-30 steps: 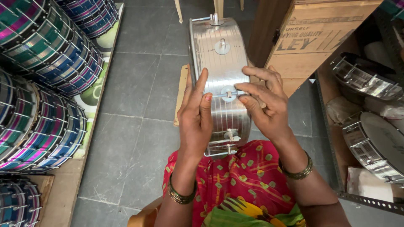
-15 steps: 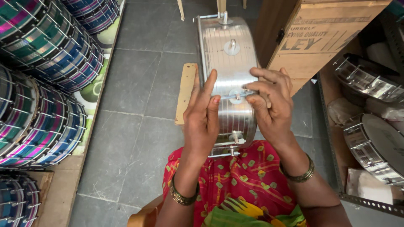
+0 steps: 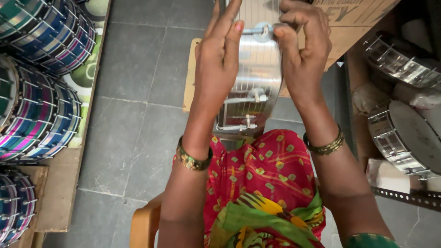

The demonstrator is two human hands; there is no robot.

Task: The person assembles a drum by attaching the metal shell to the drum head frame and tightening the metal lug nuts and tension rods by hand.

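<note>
- Grey stone floor (image 3: pixel 133 82) below, seen from above; striped, many-coloured drums (image 3: pixel 41 105) stacked along the left edge.
- Left hand (image 3: pixel 219 59) flat and spread, fingers straight and apart, palm pressed against the left side of the shiny steel drum shell (image 3: pixel 255 87).
- Drum shell upright over the lap, between both hands, just above the red patterned cloth (image 3: pixel 262 170).
- Right hand (image 3: pixel 301 50) curled, thumb and fingers pinched together on a small metal lug fitting (image 3: pixel 262 31) on the shell's face.
- Cardboard box (image 3: pixel 363 18) behind; bare steel drums (image 3: pixel 404 133) at far right.
- Compared with half a second before: closer view, hands and shell higher in frame, shell's top now cut off.
</note>
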